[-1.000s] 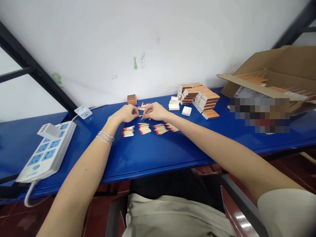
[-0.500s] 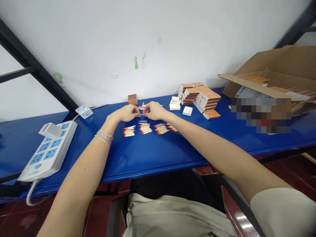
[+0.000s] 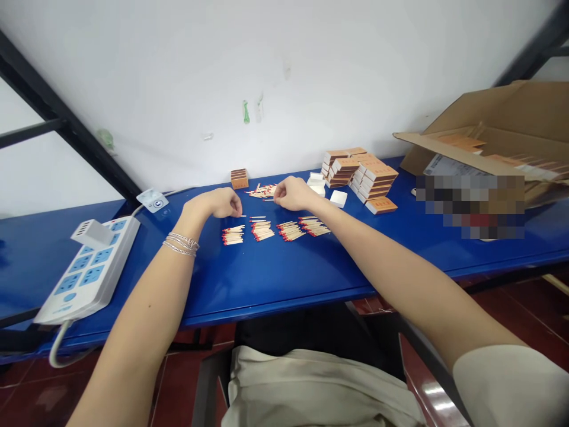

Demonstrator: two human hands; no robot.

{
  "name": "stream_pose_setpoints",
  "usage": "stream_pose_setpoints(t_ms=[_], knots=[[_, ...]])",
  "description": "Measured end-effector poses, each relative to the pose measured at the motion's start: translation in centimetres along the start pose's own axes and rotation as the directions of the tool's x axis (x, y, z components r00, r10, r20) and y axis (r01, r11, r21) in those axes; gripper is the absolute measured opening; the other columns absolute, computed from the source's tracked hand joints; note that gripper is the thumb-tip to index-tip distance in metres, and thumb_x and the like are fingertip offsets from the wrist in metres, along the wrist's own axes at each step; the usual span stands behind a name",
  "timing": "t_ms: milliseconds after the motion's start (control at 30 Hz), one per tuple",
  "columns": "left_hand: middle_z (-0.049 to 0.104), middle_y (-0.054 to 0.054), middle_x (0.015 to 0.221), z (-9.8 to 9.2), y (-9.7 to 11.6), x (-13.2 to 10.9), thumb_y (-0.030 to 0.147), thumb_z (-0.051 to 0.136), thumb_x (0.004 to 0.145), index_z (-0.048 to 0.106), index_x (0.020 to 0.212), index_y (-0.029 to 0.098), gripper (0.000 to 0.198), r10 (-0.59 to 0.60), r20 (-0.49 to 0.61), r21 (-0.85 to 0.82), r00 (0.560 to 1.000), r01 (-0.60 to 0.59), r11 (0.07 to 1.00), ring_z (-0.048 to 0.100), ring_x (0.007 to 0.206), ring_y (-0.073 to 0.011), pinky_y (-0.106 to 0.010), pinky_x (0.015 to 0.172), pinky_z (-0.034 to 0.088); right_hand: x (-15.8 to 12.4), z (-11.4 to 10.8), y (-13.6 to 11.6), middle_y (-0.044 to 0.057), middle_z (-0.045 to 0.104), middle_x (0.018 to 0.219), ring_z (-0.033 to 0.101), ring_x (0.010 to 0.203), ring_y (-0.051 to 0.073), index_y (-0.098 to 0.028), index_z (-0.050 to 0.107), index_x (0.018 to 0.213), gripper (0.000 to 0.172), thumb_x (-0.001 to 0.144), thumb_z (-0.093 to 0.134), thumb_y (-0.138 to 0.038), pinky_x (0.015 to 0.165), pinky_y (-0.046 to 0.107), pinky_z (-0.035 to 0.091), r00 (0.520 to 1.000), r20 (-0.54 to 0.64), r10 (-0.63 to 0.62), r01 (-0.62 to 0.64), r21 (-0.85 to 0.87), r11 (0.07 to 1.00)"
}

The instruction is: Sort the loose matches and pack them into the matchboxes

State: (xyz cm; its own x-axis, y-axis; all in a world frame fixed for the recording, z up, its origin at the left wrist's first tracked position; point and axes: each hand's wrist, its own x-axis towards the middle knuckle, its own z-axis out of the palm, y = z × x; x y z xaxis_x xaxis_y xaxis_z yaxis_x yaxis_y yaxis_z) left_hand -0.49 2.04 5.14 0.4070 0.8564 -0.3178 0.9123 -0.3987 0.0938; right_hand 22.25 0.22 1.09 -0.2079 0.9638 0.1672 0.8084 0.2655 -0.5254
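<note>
My left hand (image 3: 224, 203) pinches a match (image 3: 242, 216) just above the leftmost pile of red-tipped matches (image 3: 233, 235). Over at the loose heap of matches (image 3: 262, 190), my right hand (image 3: 291, 194) has its fingertips closed on one match (image 3: 268, 200) pointing left. Three more piles lie in the same row: a second pile (image 3: 262, 230) with a single match (image 3: 258, 220) just behind it, a third pile (image 3: 291, 231), and a fourth pile (image 3: 313, 226) partly behind my right forearm.
Stacked matchboxes (image 3: 373, 172) and white box trays (image 3: 339, 198) stand at the back right. A small matchbox stack (image 3: 239, 178) is by the wall. An open carton (image 3: 471, 145) is far right; a power strip (image 3: 89, 267) lies left on the blue table (image 3: 275, 279).
My hands have moved apart from the middle. The left went left toward the first pile with a match; the right went right and back, uncovering the loose heap.
</note>
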Motion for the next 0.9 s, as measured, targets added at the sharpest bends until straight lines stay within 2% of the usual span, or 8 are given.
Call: stream_pose_setpoints(t_ms=[167,367,433,500,567,633,733,900], knots=[[0.076,0.000,0.088,-1.1,0.4,-1.4,0.028,0.064,0.065,0.076,0.087,0.023,0.026,-0.074,0.180,0.028,0.981,0.070,0.997,0.067,0.083,-0.0175,-0.022,0.070,0.047,-0.2,0.8,-0.4,0.005,0.073,0.078,0.064,0.073,0.015,-0.016,0.075,0.077,0.011,0.072,0.066,-0.012,0.067,0.024,0.045,0.994,0.020,-0.104,0.103,0.070,0.992],[0.076,-0.004,0.089,-1.2,1.1,-1.6,0.031,0.059,0.071,0.074,0.079,0.020,0.020,-0.058,0.186,-0.120,0.981,0.081,0.989,0.067,0.075,-0.0184,-0.025,0.067,0.049,-0.8,2.7,-2.3,0.004,0.073,0.082,0.063,0.070,0.010,-0.013,0.072,0.083,0.011,0.077,0.062,-0.010,0.068,0.021,0.046,0.946,0.053,-0.320,0.295,0.272,0.916],[0.076,-0.005,0.092,-0.8,0.7,-1.1,0.027,0.059,0.071,0.073,0.083,0.020,0.020,-0.063,0.092,-0.101,0.994,0.073,0.992,0.067,0.078,-0.0194,-0.025,0.069,0.049,-1.0,2.9,-2.5,0.004,0.073,0.082,0.063,0.070,0.010,-0.013,0.070,0.084,0.013,0.078,0.060,-0.008,0.068,0.020,0.046,0.932,0.110,-0.346,0.297,0.316,0.901],[0.075,-0.006,0.097,-0.2,0.3,-0.3,0.024,0.058,0.073,0.072,0.094,0.020,0.026,-0.039,-0.103,-0.042,0.994,0.035,0.998,0.067,0.084,-0.0202,-0.026,0.074,0.049,-0.9,2.7,-2.3,0.004,0.073,0.081,0.064,0.070,0.010,-0.013,0.070,0.085,0.014,0.078,0.059,-0.007,0.066,0.020,0.046,0.922,0.166,-0.349,0.275,0.353,0.894],[0.073,-0.008,0.106,0.7,0.0,0.6,0.024,0.056,0.078,0.068,0.110,0.018,0.035,0.031,-0.283,-0.017,0.959,-0.037,0.999,0.066,0.090,-0.0204,-0.028,0.080,0.049,-0.7,2.2,-1.8,0.003,0.074,0.080,0.065,0.071,0.010,-0.013,0.071,0.086,0.015,0.079,0.059,-0.008,0.066,0.020,0.046,0.935,0.160,-0.315,0.247,0.344,0.906],[0.068,-0.012,0.116,1.6,-0.1,1.5,0.025,0.055,0.082,0.061,0.125,0.014,0.044,0.128,-0.375,-0.007,0.918,-0.141,0.990,0.064,0.098,-0.0214,-0.030,0.088,0.048,-0.3,1.6,-1.0,0.004,0.074,0.082,0.065,0.074,0.011,-0.014,0.072,0.087,0.013,0.079,0.062,-0.012,0.068,0.020,0.046,0.971,0.075,-0.228,0.202,0.258,0.945],[0.059,-0.016,0.125,2.6,0.1,2.3,0.028,0.054,0.086,0.055,0.135,0.013,0.051,0.215,-0.416,0.040,0.884,-0.218,0.975,0.059,0.110,-0.0244,-0.035,0.100,0.043,0.2,0.6,0.3,0.006,0.075,0.085,0.066,0.077,0.015,-0.015,0.075,0.086,0.013,0.077,0.065,-0.016,0.072,0.023,0.047,0.994,-0.035,-0.100,0.103,0.092,0.991],[0.056,-0.015,0.119,3.2,0.8,2.7,0.028,0.051,0.089,0.060,0.127,0.012,0.042,0.204,-0.386,0.106,0.900,-0.176,0.979,0.058,0.109,-0.0256,-0.037,0.101,0.043,0.6,0.1,1.5,0.008,0.075,0.083,0.067,0.076,0.018,-0.015,0.075,0.081,0.014,0.072,0.065,-0.013,0.072,0.025,0.049,0.999,-0.044,-0.022,0.021,-0.026,0.999]])
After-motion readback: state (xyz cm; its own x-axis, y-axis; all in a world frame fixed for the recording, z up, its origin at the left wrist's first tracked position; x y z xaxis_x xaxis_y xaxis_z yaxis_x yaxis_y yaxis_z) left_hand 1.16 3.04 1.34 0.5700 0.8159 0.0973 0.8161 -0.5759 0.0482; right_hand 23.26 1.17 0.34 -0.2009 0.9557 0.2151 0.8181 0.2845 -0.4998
